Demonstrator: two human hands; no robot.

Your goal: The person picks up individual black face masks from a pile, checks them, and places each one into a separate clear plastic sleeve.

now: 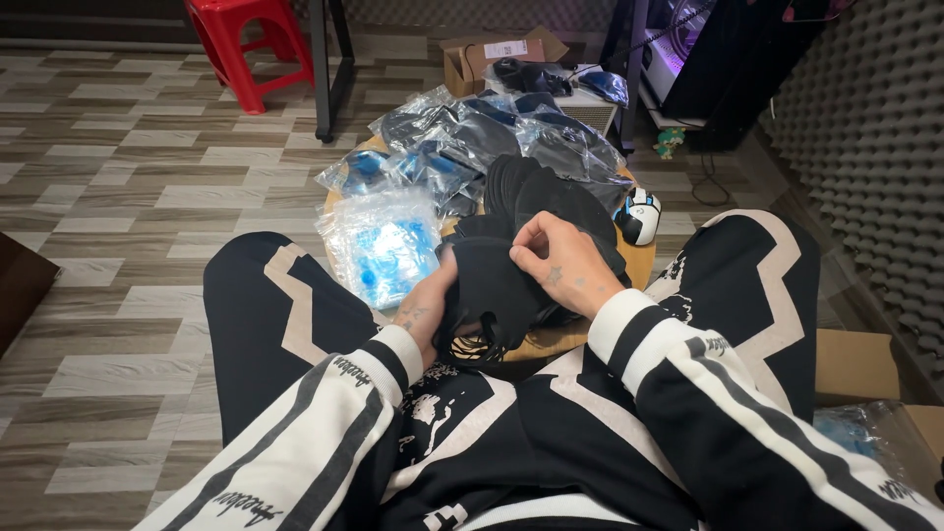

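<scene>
Wood-look floor (128, 197), red stool (246, 44), foam wall (875, 128).

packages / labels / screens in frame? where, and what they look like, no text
Clear plastic bags: stack left of the hands, blue contents.
Clear bags of dark items: heap beyond the low round table.
Open cardboard box: far floor, brown, with a white rectangular label.
Cardboard box: right edge, brown, plain.
Left hand and right hand hold black face masks.
No screens.

We see even, fairly bright indoor light with soft, faint shadows. Beyond our hands, glare glints off the clear plastic bags (462, 138). The black masks (511, 265) between our hands lose detail. Edges bend slightly; focus stays sharp.
</scene>
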